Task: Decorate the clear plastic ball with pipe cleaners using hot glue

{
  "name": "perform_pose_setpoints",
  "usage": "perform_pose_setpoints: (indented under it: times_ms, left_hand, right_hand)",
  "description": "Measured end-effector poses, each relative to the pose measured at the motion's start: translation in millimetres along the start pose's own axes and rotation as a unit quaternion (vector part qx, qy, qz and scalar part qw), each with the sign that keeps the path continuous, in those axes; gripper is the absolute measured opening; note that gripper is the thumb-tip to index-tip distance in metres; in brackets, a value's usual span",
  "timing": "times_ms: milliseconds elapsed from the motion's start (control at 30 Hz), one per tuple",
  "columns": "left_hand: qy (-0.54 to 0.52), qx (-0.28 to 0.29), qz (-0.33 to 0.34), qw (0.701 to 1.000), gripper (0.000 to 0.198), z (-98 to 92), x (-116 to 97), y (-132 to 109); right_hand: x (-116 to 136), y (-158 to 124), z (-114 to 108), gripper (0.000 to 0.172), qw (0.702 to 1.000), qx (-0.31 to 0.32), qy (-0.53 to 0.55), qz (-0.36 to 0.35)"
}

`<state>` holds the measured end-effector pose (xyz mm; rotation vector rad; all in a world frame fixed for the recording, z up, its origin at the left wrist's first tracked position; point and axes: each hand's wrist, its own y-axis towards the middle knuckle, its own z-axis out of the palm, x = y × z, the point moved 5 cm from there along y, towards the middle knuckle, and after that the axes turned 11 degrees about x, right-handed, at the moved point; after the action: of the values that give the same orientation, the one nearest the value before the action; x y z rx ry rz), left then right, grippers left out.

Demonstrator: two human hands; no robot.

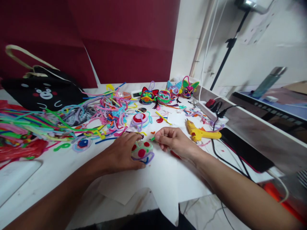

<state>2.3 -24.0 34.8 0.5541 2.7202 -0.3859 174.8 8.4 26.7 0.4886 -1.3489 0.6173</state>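
Note:
My left hand is wrapped round a pale ball with red dots, a purple strip and a blue strip on its lower side. The ball rests low over white paper on the table. Just to the right, my right hand pinches a small green piece of pipe cleaner between thumb and fingertips, apart from the ball. Beyond both hands lies a round piece coiled in red, white and purple pipe cleaner. A small red piece shows partly under my right hand.
A yellow glue gun and a black phone lie at the right, with cables and a power strip. Loose pipe cleaners are heaped at the left before a black bag. Several finished ornaments stand at the back.

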Motion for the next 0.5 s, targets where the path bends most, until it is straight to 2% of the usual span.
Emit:
perform_pose_setpoints:
  times_ms: [133,300,400,500]
  left_hand:
    - [0.015,0.012,-0.004,1.0,0.079,6.7,0.4,0.9]
    - [0.018,-0.015,0.006,1.0,0.074,9.4,1.1,1.3]
    - [0.034,-0.056,0.025,0.998,0.077,7.8,-0.6,0.7]
    - [0.057,-0.129,0.061,0.988,0.08,5.8,-4.8,-2.0]
  right_hand:
    - [0.2,0.0,0.0,0.019,1.0,-0.005,-0.003,0.001]
    - [-1.7,0.8,-1.4,0.019,1.0,-0.002,0.011,-0.004]
    - [-2.2,1.7,-1.7,0.02,1.0,-0.003,0.026,-0.011]
    - [-1.9,2.8,-2.8,0.023,0.998,-0.022,0.048,-0.019]
